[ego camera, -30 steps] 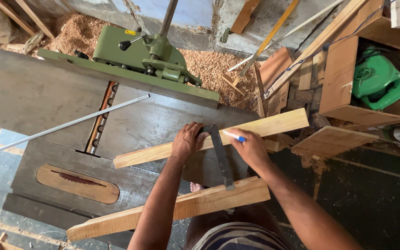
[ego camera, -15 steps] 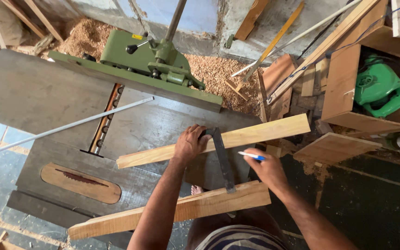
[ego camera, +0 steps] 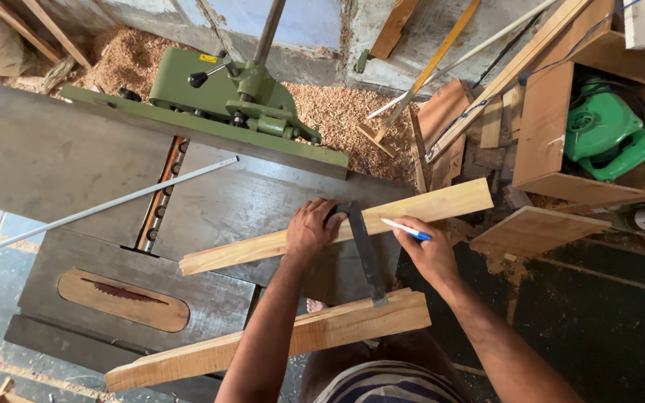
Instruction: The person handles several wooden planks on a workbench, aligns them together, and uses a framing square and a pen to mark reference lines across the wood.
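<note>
Pale wood is the main thing: the upper plank [ego camera: 337,227] lies slanted across the right end of the grey metal counter [ego camera: 61,160], its far tip passing over the counter's right edge. The left hand [ego camera: 311,227] is closed over the stock of a try square [ego camera: 363,254] and presses it against this plank; the dark blade of the square runs down toward the person and its end rests on the lower plank [ego camera: 278,339], which lies along the counter's near edge. The right hand [ego camera: 431,254] is curled around a white pen with a blue cap [ego camera: 406,229], pinched in the fingers, its tip just beside the blade on the upper plank.

I judge that the step in hand is marking a square line across the plank. The next move asks for a firm square, tight to the plank's edge, and the pen drawn close along the blade.

Further out, a long metal ruler [ego camera: 113,201] lies over the planer slot, a saw blade insert [ego camera: 125,298] sits near the front left corner, and a green fence [ego camera: 218,101] stands at the back edge, with sawdust [ego camera: 345,112] behind it.
</note>
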